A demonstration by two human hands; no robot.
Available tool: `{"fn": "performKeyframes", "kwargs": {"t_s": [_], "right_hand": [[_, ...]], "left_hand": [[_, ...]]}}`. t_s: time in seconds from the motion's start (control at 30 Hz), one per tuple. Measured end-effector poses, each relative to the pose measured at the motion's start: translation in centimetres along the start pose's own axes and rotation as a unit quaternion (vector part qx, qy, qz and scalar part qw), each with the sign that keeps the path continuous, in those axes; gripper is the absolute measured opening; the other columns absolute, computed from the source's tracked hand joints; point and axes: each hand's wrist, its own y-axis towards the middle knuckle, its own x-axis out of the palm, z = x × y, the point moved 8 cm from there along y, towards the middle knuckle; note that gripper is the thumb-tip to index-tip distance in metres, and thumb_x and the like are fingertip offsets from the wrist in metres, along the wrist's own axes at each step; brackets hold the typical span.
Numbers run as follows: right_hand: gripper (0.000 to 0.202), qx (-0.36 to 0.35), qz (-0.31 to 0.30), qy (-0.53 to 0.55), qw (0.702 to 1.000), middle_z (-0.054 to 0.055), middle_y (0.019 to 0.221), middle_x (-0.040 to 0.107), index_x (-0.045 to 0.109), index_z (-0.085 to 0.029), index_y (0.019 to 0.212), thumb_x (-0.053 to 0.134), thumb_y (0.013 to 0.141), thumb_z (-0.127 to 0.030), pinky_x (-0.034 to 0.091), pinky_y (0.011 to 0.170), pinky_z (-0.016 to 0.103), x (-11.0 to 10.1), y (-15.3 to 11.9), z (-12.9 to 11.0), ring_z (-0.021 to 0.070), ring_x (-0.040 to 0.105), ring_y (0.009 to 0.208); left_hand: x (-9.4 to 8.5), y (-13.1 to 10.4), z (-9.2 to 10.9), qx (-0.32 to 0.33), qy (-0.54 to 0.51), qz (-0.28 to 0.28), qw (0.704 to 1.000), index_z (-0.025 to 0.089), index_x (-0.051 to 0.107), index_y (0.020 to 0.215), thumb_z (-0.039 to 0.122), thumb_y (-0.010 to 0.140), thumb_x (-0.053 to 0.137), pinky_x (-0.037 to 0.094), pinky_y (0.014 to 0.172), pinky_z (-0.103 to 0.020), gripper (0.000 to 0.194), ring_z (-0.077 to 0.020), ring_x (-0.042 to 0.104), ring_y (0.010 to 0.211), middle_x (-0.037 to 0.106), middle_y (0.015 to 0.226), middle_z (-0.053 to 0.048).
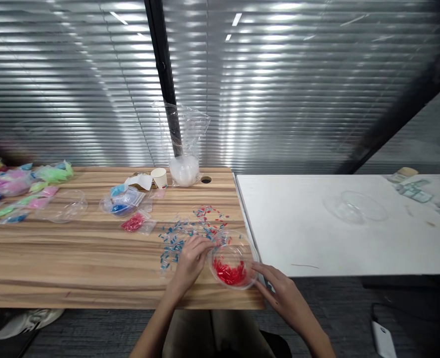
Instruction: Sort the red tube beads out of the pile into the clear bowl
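A clear plastic bowl stands tilted near the wooden table's front right corner, with a heap of small red tube-like pieces inside. My right hand grips the bowl's right side between thumb and fingers. At its left rim, my left hand has thumb and fingers pinched together. Whatever lies between those fingertips is too small to make out. Loose blue, clear and red pieces lie scattered on the table behind and left of the bowl, partly hidden by my left hand.
Farther back are a bag of red pieces, a bowl of blue bags, a paper cup and a clear bag of white material. Coloured bags pile up at left. A white table adjoins on the right.
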Motion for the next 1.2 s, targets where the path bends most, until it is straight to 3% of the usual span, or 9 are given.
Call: {"fn": "performKeyframes", "kwargs": {"t_s": [0.1, 0.23, 0.57, 0.73, 0.9, 1.03, 1.1, 1.2], "right_hand": [[0.03, -0.006, 0.004, -0.001, 1.0, 0.008, 0.117, 0.065, 0.053, -0.023, 0.123, 0.044, 0.095, -0.029, 0.054, 0.09, 0.035, -0.1, 0.1, -0.1, 0.0202, 0.063, 0.106], [0.03, -0.014, 0.001, 0.004, 1.0, 0.008, 0.115, 0.066, 0.053, -0.023, 0.123, 0.044, 0.095, -0.027, 0.054, 0.089, 0.033, -0.2, 0.3, -0.3, 0.0195, 0.063, 0.105], [0.031, -0.012, -0.002, 0.011, 1.0, 0.007, 0.116, 0.065, 0.052, -0.024, 0.124, 0.045, 0.094, -0.027, 0.054, 0.089, 0.033, 0.0, 0.4, -0.1, 0.0188, 0.063, 0.104], [0.03, -0.008, 0.001, 0.009, 1.0, 0.007, 0.115, 0.066, 0.053, -0.023, 0.123, 0.044, 0.094, -0.027, 0.055, 0.088, 0.033, -0.1, 0.4, -0.1, 0.0191, 0.063, 0.104], [0.031, 0.002, 0.001, -0.001, 1.0, 0.008, 0.116, 0.065, 0.053, -0.023, 0.123, 0.043, 0.095, -0.029, 0.054, 0.089, 0.034, -0.4, 0.0, 0.1, 0.0193, 0.063, 0.104], [0.031, 0.004, -0.002, -0.001, 1.0, 0.007, 0.116, 0.066, 0.053, -0.023, 0.123, 0.044, 0.095, -0.029, 0.055, 0.088, 0.033, -0.3, 0.1, 0.1, 0.0194, 0.063, 0.104], [0.031, -0.003, -0.002, 0.002, 1.0, 0.007, 0.117, 0.066, 0.053, -0.023, 0.123, 0.044, 0.094, -0.029, 0.055, 0.089, 0.033, -0.3, 0.3, 0.0, 0.0193, 0.063, 0.105], [0.03, -0.019, 0.0, 0.007, 1.0, 0.007, 0.116, 0.066, 0.054, -0.023, 0.122, 0.043, 0.095, -0.028, 0.055, 0.089, 0.032, -0.2, 0.7, -0.5, 0.0188, 0.064, 0.104]], "left_hand": [[0.9, 0.2, 1.3, 0.024, 0.001, -0.014, 1.0, 0.022, 0.068, 0.089, 0.023, 0.093, 0.046, 0.046, 0.079, -0.035, 0.023, -0.0183, 0.06, 0.083, 0.071, 0.085, -0.004], [1.4, 0.2, 1.6, 0.045, 0.012, -0.006, 0.999, 0.021, 0.069, 0.087, 0.023, 0.091, 0.052, 0.045, 0.078, -0.035, 0.018, -0.0174, 0.06, 0.079, 0.071, 0.081, -0.003], [1.0, 0.2, 2.4, 0.065, 0.027, -0.017, 0.997, 0.02, 0.069, 0.088, 0.021, 0.089, 0.055, 0.047, 0.081, -0.037, 0.013, -0.018, 0.059, 0.085, 0.069, 0.088, -0.005], [-0.1, -0.5, 2.3, 0.071, 0.053, 0.023, 0.996, 0.02, 0.067, 0.091, 0.019, 0.09, 0.054, 0.048, 0.084, -0.037, 0.013, -0.0186, 0.058, 0.091, 0.067, 0.093, -0.006], [-1.9, -3.8, -0.7, 0.021, 0.131, 0.077, 0.988, 0.022, 0.064, 0.098, 0.02, 0.09, 0.053, 0.047, 0.09, -0.041, 0.014, -0.0209, 0.056, 0.1, 0.063, 0.1, -0.006], [-2.9, -7.4, -4.6, -0.065, 0.233, 0.097, 0.966, 0.018, 0.06, 0.109, 0.032, 0.089, 0.051, 0.043, 0.095, -0.051, 0.025, -0.0305, 0.047, 0.118, 0.049, 0.127, -0.016], [-3.1, -8.8, -6.2, -0.11, 0.265, 0.095, 0.953, 0.015, 0.054, 0.118, 0.039, 0.089, 0.051, 0.04, 0.099, -0.054, 0.038, -0.0344, 0.039, 0.127, 0.038, 0.138, -0.019], [-2.6, -9.5, -7.2, -0.135, 0.296, 0.068, 0.943, 0.014, 0.044, 0.131, 0.044, 0.09, 0.045, 0.036, 0.103, -0.054, 0.05, -0.0347, 0.031, 0.134, 0.031, 0.144, -0.02]]}}
